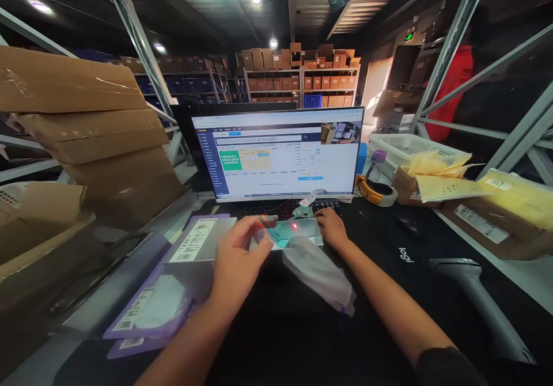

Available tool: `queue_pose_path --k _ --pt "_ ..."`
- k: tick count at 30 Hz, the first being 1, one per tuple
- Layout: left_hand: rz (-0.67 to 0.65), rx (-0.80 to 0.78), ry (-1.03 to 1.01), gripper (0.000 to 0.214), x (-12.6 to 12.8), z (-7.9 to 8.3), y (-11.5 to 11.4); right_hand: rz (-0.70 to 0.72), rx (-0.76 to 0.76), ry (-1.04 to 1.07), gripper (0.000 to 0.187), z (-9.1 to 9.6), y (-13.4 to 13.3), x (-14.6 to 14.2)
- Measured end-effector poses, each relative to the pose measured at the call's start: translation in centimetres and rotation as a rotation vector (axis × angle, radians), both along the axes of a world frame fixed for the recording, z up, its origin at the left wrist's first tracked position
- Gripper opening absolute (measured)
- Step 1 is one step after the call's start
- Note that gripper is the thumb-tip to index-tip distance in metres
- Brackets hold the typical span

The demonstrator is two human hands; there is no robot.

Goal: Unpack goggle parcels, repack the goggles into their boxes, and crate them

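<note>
My left hand (pixel 242 253) is slightly blurred, thumb and fingers curled around a small, partly see-through item whose kind I cannot make out. Beside it is a shallow pale box (pixel 317 235) with teal inside and a red light dot on it. At the box's right end my right hand (pixel 332 228) has its fingers bent against the edge; their tips are partly hidden. A crumpled translucent plastic bag (pixel 317 273) hangs over the box's near side. Behind the hands lies a dark keyboard (pixel 248 208), partly covered.
A monitor (pixel 280 161) stands ahead. Purple-edged packages (pixel 151 305) and a grey labelled box (pixel 201 239) lie left, near stacked cartons (pixel 86 127). On the right are a barcode scanner (pixel 479 299), mouse (pixel 406 224), tape roll (pixel 375 191), bottle (pixel 375 164) and white basket (pixel 415 147).
</note>
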State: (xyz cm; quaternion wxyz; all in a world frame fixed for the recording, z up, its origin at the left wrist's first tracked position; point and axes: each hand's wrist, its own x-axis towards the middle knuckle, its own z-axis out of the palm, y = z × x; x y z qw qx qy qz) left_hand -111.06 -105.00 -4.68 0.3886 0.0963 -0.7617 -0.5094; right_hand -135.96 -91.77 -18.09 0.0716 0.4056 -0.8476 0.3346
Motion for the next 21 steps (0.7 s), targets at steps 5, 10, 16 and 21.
queue_pose_path --k 5,10,16,21 --pt "0.031 -0.041 -0.006 0.018 -0.3 0.0 0.0 -0.166 -0.26 -0.105 0.024 2.5 1.3 -0.7" --pt "0.103 -0.152 -0.034 0.021 -0.3 0.2 0.1 -0.263 -0.599 -0.309 0.043 6.1 3.6 -1.3" --pt "0.206 -0.218 0.01 0.026 0.0 -0.1 0.4 -0.101 -0.872 -0.638 0.046 10.6 4.7 2.2" --pt "0.227 -0.277 0.05 0.031 -0.3 -1.2 0.5 0.298 -0.98 -0.967 0.038 12.7 2.8 12.2"
